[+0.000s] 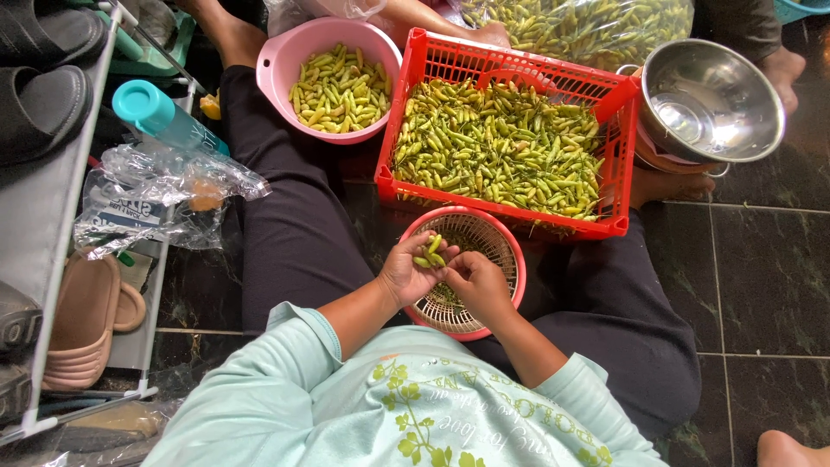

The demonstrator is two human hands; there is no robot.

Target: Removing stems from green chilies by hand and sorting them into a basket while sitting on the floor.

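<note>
The left hand [413,270] is cupped palm up, its fingers curled around a few green chillies [430,252] that poke out above the fingertips. It sits at the left rim of a pink sieve basket [510,251], just over the edge. The right hand [478,284] is close beside it, over the middle of the basket, its fingers bent narrow and its fingertips close against the left palm; whether it pinches anything cannot be told. Some green bits lie on the mesh under both hands.

Just beyond the fingertips, the far rim of the basket tucks under the near wall of a red crate [621,112] heaped with chillies, so there is hardly any gap there. Past the left hand and further away stands a pink bowl [281,65] of paler chillies, its edge close to the crate's left corner. Beyond the right hand, off the crate's right side, a steel colander [718,95] sits tilted on another pink rim, another person's hand [782,65] at its far edge.

Dark-trousered legs flank the basket on both sides, hemming the hands in. Open dark tile floor [769,285] lies well to the right. To the left, past the leg, are a crumpled plastic bag [156,195], a teal-capped bottle [160,117] and a shoe rack [52,225].
</note>
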